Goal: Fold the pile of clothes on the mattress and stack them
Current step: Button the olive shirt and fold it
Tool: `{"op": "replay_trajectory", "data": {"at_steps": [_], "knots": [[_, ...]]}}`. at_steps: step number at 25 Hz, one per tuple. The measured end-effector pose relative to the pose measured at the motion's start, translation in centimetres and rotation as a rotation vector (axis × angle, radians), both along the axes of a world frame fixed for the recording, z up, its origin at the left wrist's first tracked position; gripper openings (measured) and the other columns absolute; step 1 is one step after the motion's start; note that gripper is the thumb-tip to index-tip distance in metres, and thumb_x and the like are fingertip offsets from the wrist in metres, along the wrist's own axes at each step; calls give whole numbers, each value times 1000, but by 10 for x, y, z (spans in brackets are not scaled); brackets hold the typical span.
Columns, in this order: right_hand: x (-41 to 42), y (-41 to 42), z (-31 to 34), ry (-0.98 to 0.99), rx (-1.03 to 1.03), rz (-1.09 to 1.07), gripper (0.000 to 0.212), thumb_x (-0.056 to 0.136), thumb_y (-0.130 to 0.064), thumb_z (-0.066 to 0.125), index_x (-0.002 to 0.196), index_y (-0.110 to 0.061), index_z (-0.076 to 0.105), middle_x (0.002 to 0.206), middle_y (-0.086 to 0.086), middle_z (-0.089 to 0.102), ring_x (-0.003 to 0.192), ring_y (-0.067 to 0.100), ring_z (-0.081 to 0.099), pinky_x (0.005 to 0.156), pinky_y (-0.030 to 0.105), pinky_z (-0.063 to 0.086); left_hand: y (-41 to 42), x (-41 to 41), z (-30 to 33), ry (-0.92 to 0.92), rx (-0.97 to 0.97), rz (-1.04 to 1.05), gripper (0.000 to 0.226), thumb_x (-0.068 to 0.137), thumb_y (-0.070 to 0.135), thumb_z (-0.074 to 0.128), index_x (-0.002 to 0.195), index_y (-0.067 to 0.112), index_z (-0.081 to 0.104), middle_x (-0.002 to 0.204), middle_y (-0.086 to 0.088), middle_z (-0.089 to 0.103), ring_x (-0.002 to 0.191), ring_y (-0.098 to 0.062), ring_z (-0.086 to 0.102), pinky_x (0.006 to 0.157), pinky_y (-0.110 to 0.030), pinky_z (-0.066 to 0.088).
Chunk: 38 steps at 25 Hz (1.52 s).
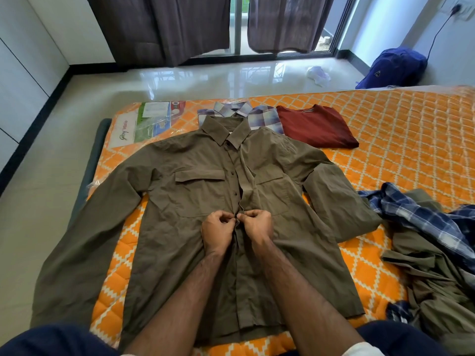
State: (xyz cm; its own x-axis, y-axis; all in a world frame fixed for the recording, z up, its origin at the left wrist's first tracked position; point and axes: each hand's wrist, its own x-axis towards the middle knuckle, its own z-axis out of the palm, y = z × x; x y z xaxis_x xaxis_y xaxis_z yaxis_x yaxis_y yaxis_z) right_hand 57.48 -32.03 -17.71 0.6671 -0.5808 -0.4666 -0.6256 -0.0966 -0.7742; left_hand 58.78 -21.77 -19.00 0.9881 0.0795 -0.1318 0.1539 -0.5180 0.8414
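We have the olive shirt spread face up on the orange mattress, collar at the far end and hem at the near edge, so its long axis runs straight away from us, near to far, with the sleeves thrown out to left and right. The button placket lies along that axis, dead between our two arms, and neither hand is nearer to it than the other. Our left hand and right hand meet over the placket about midway down the front, each with fingers curled and pinching one edge of the fabric, the fingertips almost touching; we judge we are closing a button there, though the button itself is hidden under the fingers. Below the hands the front seems to lie shut, while above them it gapes a little, with buttons showing on the left edge. The coming move, we think, turns on working along this line before any fold across it. Beyond the collar lie a folded checked shirt and, just to its right, a folded maroon top. To our near right sits the unfolded pile of clothes, blue plaid over olive cloth
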Motion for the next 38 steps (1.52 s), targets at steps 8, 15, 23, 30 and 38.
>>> {"op": "replay_trajectory", "data": {"at_steps": [8, 15, 23, 30, 38], "knots": [[1, -2, -1, 11, -44, 66, 14, 78, -32, 82, 77, -20, 76, 76, -4, 75, 75, 15, 70, 74, 37, 60, 0, -8, -7, -96, 6, 16, 8, 75, 13, 81, 79, 18, 78, 78, 6, 72, 74, -13, 67, 74, -36, 56], [39, -29, 59, -23, -516, 448, 51, 85, -49, 72, 120, -21, 48, 112, 0, 58, 99, 19, 57, 82, 37, 47, 14, 55, 28, -16, 98, -257, 13, 91, 7, 63, 100, 12, 70, 102, -3, 69, 94, -16, 65, 88, -30, 52], [55, -37, 52, 68, -1043, 711, 36, 92, -38, 58, 120, -16, 55, 127, 9, 57, 114, 31, 57, 92, 46, 45, -18, 82, 17, 26, 300, -202, 36, 88, 33, 71, 111, 10, 57, 118, -13, 55, 106, -31, 59, 92, -42, 50], [59, -62, 56, 308, -645, 607, 26, 90, -31, 72, 109, -14, 65, 104, 6, 68, 99, 25, 67, 82, 36, 55, -27, 79, 15, 47, 480, -199, 51, 82, 40, 78, 114, 12, 49, 112, -11, 67, 111, -33, 62, 90, -42, 53], [63, -57, 25, -65, 269, 95, 8, 94, -12, 71, 97, -7, 66, 76, 6, 66, 49, 7, 61, 45, 19, 49, -33, 70, 21, 71, 420, -77, 55, 80, 47, 72, 116, 11, 52, 121, -13, 55, 111, -35, 59, 89, -43, 51]]}}
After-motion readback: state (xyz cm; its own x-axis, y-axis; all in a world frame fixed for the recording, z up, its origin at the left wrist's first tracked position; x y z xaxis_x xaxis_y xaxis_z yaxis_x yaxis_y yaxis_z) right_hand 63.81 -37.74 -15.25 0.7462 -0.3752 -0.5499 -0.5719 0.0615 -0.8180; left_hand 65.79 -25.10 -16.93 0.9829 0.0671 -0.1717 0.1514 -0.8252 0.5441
